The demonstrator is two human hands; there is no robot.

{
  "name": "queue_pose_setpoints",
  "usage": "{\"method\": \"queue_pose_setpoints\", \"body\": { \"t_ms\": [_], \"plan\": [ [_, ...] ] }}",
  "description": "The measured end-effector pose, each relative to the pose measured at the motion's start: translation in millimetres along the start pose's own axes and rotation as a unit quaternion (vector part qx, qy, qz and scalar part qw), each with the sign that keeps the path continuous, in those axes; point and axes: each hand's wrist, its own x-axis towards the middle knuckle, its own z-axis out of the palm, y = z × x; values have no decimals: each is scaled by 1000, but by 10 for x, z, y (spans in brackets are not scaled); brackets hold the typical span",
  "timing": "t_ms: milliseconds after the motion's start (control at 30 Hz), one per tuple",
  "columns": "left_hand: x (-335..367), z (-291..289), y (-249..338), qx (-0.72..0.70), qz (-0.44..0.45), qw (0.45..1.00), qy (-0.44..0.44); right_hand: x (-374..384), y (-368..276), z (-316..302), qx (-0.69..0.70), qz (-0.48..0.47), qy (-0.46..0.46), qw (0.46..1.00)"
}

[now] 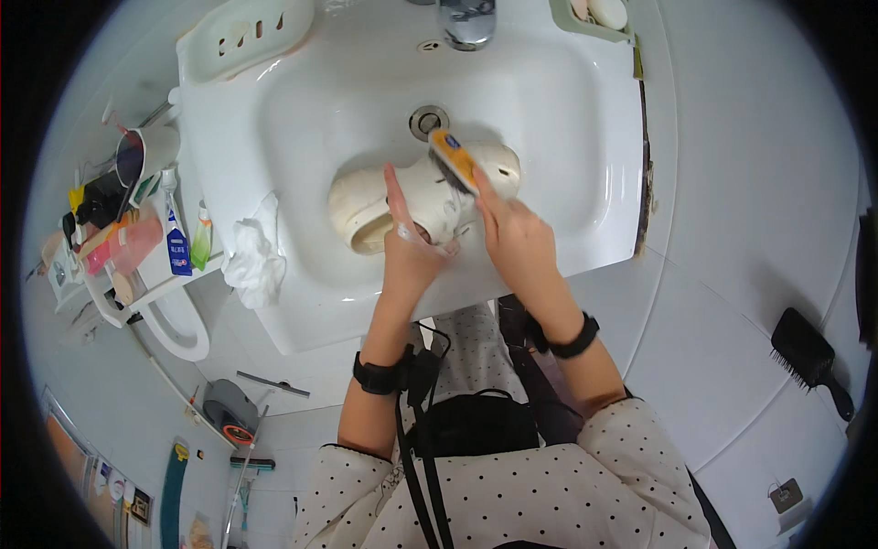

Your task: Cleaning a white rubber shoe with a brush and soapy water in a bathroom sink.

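A cream clog-like shoe [359, 197] lies across the basin of the white sink [574, 119], with its rounded opening toward the lower left. My left hand [413, 247] grips the shoe's near side, thumb along the top, and white suds cling to the skin. In my right hand [517, 229] is a scrub brush [450, 157] with a yellow back and dark bristles. Its bristles rest against the middle of the shoe, where some foam shows. My right index finger stretches along the brush's back.
Beyond the shoe are the drain [428, 121] and a chrome faucet [468, 23]. A soap dish [245, 37] stands at the far left, a green tray [593, 20] at the far right. A crumpled white cloth [256, 254] hangs over the left rim, beside a cluttered toiletry shelf.
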Motion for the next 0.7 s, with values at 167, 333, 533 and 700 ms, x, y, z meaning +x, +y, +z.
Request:
{"method": "queue_pose_setpoints", "body": {
  "t_ms": [167, 333, 533, 700],
  "plan": [
    [335, -124, 130, 69, -60, 995, -43, -102, 227, -71, 97, 28, 99, 990],
    [521, -31, -48, 124, 58, 977, -166, -308, 326, -284, 230, 150, 58, 960],
    [785, -25, 88, -56, -96, 987, -118, -293, 324, -299, 265, 102, 109, 953],
    [905, -37, 74, -408, -235, 877, -103, -186, 183, -195, 241, 66, 61, 966]
  ]
}}
